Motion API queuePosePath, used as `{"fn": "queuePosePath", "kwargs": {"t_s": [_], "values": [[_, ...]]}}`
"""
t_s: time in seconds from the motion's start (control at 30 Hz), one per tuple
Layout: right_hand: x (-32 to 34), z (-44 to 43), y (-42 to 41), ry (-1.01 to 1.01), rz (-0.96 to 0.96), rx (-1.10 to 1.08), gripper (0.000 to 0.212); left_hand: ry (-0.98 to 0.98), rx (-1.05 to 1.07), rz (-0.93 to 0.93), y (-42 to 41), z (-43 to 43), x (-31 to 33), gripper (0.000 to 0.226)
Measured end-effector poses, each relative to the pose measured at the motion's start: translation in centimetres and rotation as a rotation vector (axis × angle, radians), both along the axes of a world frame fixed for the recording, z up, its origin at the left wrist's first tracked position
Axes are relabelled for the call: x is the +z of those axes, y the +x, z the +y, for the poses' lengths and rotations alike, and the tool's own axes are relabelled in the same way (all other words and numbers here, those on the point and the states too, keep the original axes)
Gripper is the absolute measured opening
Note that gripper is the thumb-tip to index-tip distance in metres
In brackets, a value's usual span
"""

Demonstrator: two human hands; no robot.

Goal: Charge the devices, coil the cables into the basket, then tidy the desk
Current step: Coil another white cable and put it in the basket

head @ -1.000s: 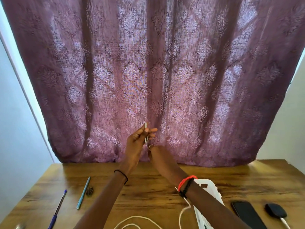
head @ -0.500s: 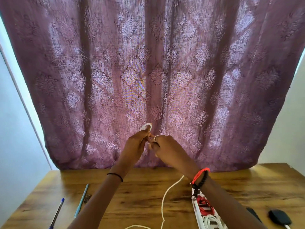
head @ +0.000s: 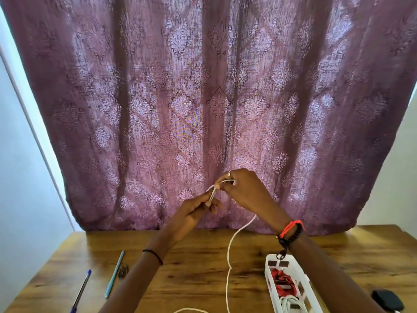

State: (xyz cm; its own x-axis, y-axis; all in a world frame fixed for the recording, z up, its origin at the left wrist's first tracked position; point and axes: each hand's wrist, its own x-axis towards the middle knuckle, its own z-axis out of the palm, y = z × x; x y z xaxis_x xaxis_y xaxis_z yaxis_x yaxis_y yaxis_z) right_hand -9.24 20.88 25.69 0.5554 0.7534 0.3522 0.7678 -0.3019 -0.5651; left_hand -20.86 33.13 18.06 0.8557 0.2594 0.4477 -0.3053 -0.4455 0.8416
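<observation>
1. Fingers (head: 199,203) of the left hand (head: 191,214) pinch a small loop of the white cable (head: 229,256). The right hand (head: 246,193) grips the next turn just above, both raised before the curtain (head: 203,109).
2. From the hands the cable hangs down to the desk (head: 203,267) and leaves the lower edge of view.
3. If the pinch loosens, this small loop will probably spring open.
4. The long tail drags over the desk, so it may catch on the basket (head: 269,281) close beside it, or twist into a knot.
5. The basket already holds a red cable (head: 283,283) and a white coil (head: 291,306), and the right forearm passes in front of it.
6. A blue pen (head: 82,288), a teal pen (head: 114,274) and a small dark object (head: 123,271) lie at the left, and a black device (head: 387,302) at the right edge, all well apart from the cable.
</observation>
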Motion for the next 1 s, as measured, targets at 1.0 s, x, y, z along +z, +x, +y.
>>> {"fn": "queuePosePath", "kwargs": {"t_s": [1.0], "values": [[-3.7,3.1,-1.6,0.612,0.843,-0.004,0.010,-1.339,-0.178,-0.417,2.8,-0.5,3.9,0.025]]}}
